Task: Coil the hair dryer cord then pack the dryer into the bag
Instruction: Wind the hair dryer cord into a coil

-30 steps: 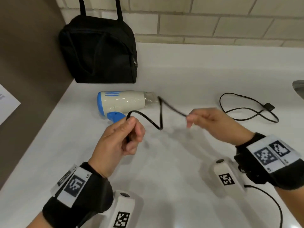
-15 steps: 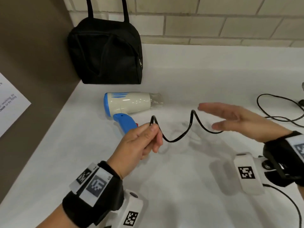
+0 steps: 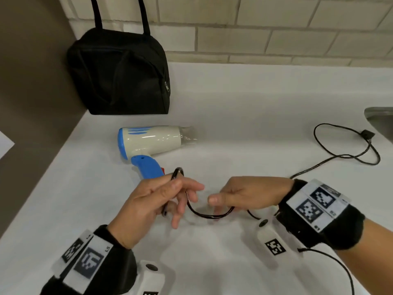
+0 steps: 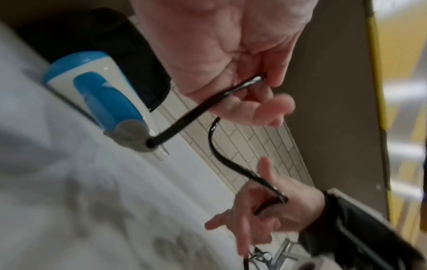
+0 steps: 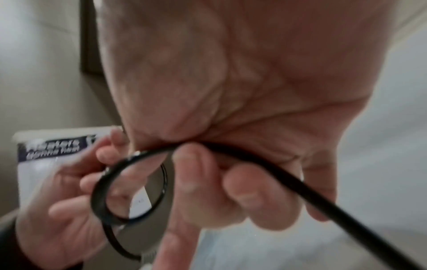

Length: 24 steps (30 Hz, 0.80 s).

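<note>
Cord [image 3: 209,215] sags in a black loop between both hands above the white bench [image 3: 244,116]: the left hand [image 3: 148,207] pinches it between thumb and forefinger, and the right hand [image 3: 251,194] has fingers curled around it. Hair dryer [image 3: 148,141] lies on its side just beyond the left hand, nozzle pointing right. Black bag [image 3: 119,71] stands upright at far left against the tiled wall; the plug [image 3: 366,134] rests far right.

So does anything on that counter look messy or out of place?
Only the cord: most of it sprawls loose toward the sink, uncoiled. The hair dryer lies on its side; the bag stands upright. Nothing spilled or visibly damaged.
</note>
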### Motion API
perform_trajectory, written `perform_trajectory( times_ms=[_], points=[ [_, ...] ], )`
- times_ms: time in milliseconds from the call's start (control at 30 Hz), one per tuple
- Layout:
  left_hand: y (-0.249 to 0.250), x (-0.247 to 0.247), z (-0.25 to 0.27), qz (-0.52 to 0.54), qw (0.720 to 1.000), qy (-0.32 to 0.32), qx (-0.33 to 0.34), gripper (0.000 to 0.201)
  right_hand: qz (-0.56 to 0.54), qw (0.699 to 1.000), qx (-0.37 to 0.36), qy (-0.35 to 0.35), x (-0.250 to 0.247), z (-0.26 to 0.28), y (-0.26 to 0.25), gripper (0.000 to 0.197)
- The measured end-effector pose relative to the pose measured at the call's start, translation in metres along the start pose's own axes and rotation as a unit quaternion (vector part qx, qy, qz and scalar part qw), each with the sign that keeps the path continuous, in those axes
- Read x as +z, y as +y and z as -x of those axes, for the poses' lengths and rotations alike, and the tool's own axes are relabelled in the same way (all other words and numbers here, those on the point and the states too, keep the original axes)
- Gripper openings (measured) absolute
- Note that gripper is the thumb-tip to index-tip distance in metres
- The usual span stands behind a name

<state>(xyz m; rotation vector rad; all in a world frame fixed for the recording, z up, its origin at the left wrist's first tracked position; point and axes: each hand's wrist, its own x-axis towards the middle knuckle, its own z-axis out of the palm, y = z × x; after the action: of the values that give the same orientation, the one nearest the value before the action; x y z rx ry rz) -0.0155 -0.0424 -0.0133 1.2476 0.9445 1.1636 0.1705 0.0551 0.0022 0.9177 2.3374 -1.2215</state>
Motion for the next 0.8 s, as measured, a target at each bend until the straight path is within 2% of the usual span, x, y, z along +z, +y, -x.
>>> perform_trajectory(
  times_ms=[133, 233, 333, 400, 467, 533, 567, 633, 667, 733, 800],
  points=[
    [0.000, 0.004, -0.005, 0.056, 0.997, 0.014, -0.047, 0.056, -0.081, 0.992, -0.044, -0.083, 0.002, 0.010, 0.004, 0.040],
    [0.003, 0.010, -0.009, 0.037, 0.994, 0.071, -0.080, 0.052, -0.150, 0.977, -0.064, -0.138, 0.007, 0.009, 0.006, 0.039],
    [0.005, 0.014, -0.013, 0.035, 0.991, 0.096, -0.089, 0.048, -0.170, 0.972, -0.066, -0.147, 0.017, -0.001, 0.007, 0.033],
    [0.006, 0.014, -0.013, 0.071, 0.989, 0.089, -0.094, 0.037, -0.192, 0.974, -0.065, -0.105, 0.021, -0.009, 0.008, 0.026],
    [0.007, 0.013, -0.012, 0.109, 0.986, 0.078, -0.094, 0.028, -0.241, 0.969, -0.050, 0.010, 0.021, -0.016, 0.009, 0.019],
    [0.008, 0.011, -0.012, 0.143, 0.983, 0.075, -0.087, 0.015, -0.291, 0.941, -0.042, 0.168, 0.019, -0.020, 0.009, 0.018],
    [0.009, 0.012, -0.011, 0.145, 0.984, 0.069, -0.081, 0.014, -0.312, 0.920, -0.053, 0.233, 0.018, -0.021, 0.008, 0.018],
    [0.007, 0.016, -0.012, 0.113, 0.990, 0.041, -0.073, 0.026, -0.315, 0.892, -0.077, 0.315, 0.020, -0.025, 0.003, 0.020],
    [0.007, 0.020, -0.012, 0.090, 0.993, 0.018, -0.068, 0.030, -0.289, 0.891, -0.083, 0.340, 0.022, -0.029, 0.000, 0.021],
    [0.007, 0.028, -0.013, 0.058, 0.997, -0.012, -0.048, 0.030, -0.173, 0.914, -0.077, 0.360, 0.026, -0.032, -0.004, 0.026],
    [0.008, 0.034, -0.017, 0.052, 0.998, 0.022, -0.006, 0.030, -0.029, 0.946, -0.056, 0.317, 0.030, -0.031, -0.008, 0.028]
  ],
)
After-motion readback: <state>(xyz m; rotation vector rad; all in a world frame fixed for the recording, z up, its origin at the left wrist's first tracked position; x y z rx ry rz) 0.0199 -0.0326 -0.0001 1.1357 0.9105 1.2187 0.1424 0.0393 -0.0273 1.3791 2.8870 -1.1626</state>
